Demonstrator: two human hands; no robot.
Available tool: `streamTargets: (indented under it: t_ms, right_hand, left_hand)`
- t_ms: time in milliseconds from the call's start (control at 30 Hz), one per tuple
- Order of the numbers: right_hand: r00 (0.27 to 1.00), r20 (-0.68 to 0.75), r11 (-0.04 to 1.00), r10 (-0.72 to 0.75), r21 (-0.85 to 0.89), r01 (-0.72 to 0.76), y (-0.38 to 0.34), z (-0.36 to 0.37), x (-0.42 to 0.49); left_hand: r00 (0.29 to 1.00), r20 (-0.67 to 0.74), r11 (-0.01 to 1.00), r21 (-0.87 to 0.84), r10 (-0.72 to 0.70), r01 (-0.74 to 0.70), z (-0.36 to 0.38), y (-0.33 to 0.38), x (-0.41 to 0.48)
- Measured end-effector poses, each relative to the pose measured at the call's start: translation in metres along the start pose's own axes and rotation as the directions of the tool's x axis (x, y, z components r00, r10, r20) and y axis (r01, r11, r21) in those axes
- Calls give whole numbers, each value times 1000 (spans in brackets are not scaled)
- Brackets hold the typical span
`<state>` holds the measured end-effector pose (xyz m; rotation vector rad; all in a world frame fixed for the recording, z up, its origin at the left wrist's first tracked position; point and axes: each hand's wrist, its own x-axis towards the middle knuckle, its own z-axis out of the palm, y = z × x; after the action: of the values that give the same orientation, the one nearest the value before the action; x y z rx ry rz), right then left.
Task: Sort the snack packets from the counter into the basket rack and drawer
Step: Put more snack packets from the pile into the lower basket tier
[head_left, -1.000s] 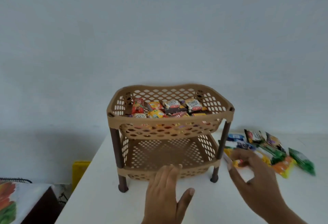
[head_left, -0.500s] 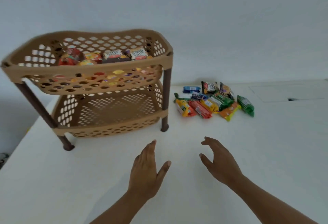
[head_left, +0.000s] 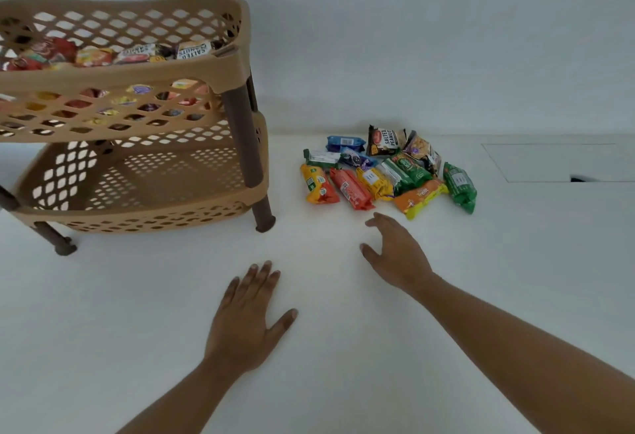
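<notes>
A tan two-tier basket rack [head_left: 226,69] with brown legs stands on the white counter [head_left: 343,347] at the left. Its top basket holds several snack packets [head_left: 137,53]; the bottom basket [head_left: 178,175] looks bare. A pile of several colourful snack packets [head_left: 385,172] lies on the counter to the right of the rack. My right hand [head_left: 395,255] hovers open just in front of the pile, fingers spread, holding nothing. My left hand [head_left: 249,313] rests flat and open on the counter, nearer to me, in front of the rack's right leg.
A pale wall rises behind the counter. At the far right a rectangular flush panel [head_left: 556,162] with a small dark notch is set into the counter top. The rack's front right leg [head_left: 264,213] stands between the baskets and the pile.
The view has swung right and down, so the rack shifted left. My right hand came off the packets, drew back, and now reaches toward the pile again; my left hand settled flat on the counter.
</notes>
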<state>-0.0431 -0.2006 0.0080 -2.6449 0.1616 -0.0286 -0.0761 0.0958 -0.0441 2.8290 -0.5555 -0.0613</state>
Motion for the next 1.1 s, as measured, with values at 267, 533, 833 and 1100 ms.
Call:
streamTargets:
  t_ms: [267, 533, 833, 1100]
  right_hand:
    - [991, -102, 995, -83, -70, 76, -22, -25, 77]
    - [995, -51, 979, -91, -188, 80, -31, -19, 131]
    - [986, -2, 963, -169, -213, 165, -56, 24, 142]
    - [987, 63, 964, -151, -214, 161, -64, 20, 132]
  left_hand:
    - [1000, 4, 1000, 4, -21, 21, 1, 2, 1]
    - [999, -5, 999, -1, -37, 37, 0, 0, 4]
    - [999, 23, 999, -8, -38, 38, 0, -1, 6]
    - [997, 18, 997, -34, -71, 72, -1, 4, 9]
